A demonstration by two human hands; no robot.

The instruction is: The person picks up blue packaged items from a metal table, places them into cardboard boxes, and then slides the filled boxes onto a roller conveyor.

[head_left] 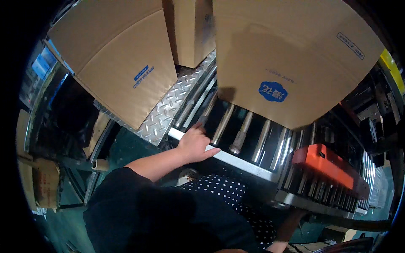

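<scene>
My left hand (195, 144) is at the near edge of a roller conveyor (261, 141). Its fingers bend over the white side rail (240, 162), and the thumb lies along the outer side. A large brown cardboard box (278, 55) with a blue printed mark stands on the rollers just beyond this hand. My right forearm (289, 225) reaches up from the bottom edge toward the conveyor's near side; the hand at its end is in shadow, with its fingers hidden.
Another brown carton (122, 63) stands at left by a diamond-patterned metal plate (164, 114), with a further carton (185, 33) behind. An orange-red cover (327, 166) sits over the conveyor at right. At far left is a dark metal frame (80, 168).
</scene>
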